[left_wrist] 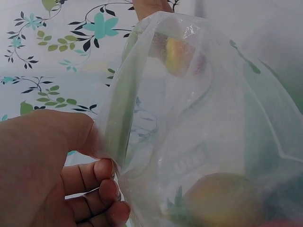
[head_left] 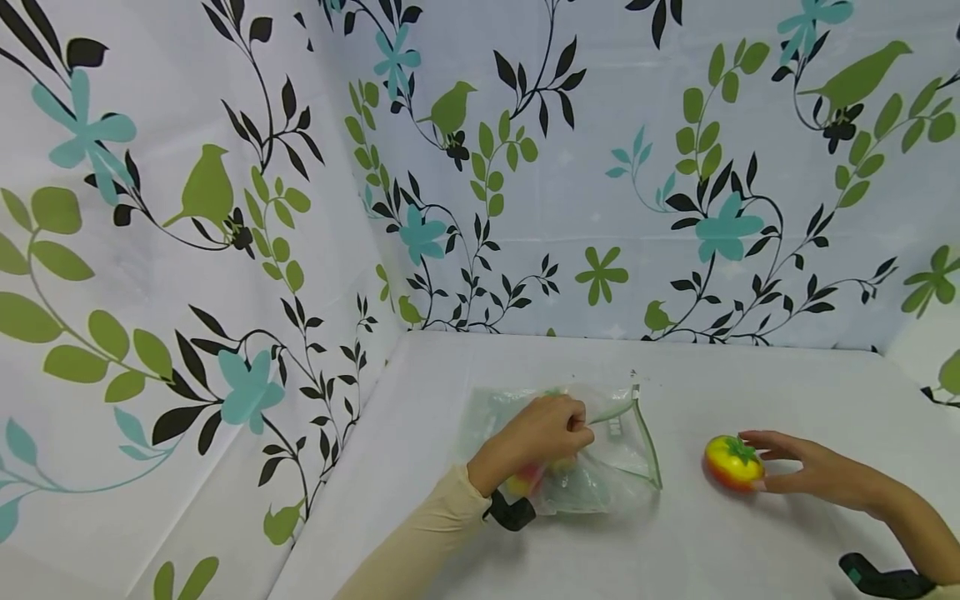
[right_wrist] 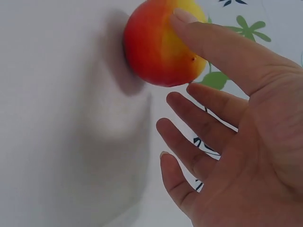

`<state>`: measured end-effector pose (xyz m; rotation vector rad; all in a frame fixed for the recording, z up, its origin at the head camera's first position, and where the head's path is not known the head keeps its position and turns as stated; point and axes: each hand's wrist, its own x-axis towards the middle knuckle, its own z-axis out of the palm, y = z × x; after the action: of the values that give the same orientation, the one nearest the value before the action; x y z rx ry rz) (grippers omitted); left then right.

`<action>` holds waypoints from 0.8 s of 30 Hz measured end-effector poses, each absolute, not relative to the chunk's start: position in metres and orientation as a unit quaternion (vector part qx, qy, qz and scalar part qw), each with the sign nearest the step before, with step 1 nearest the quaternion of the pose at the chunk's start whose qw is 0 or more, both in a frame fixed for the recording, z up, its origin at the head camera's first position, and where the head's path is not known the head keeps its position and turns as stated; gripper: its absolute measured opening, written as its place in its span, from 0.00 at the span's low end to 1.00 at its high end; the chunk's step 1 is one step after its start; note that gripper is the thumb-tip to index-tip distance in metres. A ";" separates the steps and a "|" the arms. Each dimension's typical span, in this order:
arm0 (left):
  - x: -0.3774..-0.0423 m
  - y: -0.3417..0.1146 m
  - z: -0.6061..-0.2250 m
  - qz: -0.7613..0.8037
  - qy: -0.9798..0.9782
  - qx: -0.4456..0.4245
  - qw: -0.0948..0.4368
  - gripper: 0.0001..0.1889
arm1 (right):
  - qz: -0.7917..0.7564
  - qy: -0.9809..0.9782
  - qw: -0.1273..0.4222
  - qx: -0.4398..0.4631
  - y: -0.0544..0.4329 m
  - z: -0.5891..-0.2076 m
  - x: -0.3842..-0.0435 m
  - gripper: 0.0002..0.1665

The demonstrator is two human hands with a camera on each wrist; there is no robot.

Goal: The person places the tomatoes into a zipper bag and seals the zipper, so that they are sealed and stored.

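Observation:
A clear zip bag (head_left: 600, 483) lies on the white table with its mouth to the right. My left hand (head_left: 542, 437) pinches the bag's edge between thumb and fingers and holds it raised, as the left wrist view shows. Through the plastic show a yellowish rounded piece (left_wrist: 220, 198) with a green leafy top and some red and yellow. To the right of the bag sits a red and yellow toy tomato (head_left: 733, 462) with a green leafy top. My right hand (head_left: 817, 475) is at its right side, thumb tip against the tomato and fingers loosely spread.
The white table (head_left: 420, 550) runs back to a patterned cloth (head_left: 480, 167) with leaves, birds and flowers. The same cloth hangs along the left side. Black wrist straps (head_left: 512, 511) are on both arms.

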<state>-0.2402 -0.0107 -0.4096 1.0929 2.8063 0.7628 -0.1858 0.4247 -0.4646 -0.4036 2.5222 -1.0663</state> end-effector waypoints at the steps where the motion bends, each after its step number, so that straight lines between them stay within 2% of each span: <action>1: -0.240 -0.011 -0.410 0.247 0.902 0.353 0.019 0.11 | -0.380 0.895 0.187 -0.141 0.424 -0.465 -0.186 0.46; 24: -0.241 -0.009 -0.411 0.243 0.902 0.356 0.011 0.11 | -0.375 0.903 0.175 -0.118 0.415 -0.467 -0.185 0.47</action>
<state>-0.2415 -0.0092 -0.4108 1.1109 2.8140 0.7586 -0.1846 0.4150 -0.4671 -0.3347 2.5579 -1.0625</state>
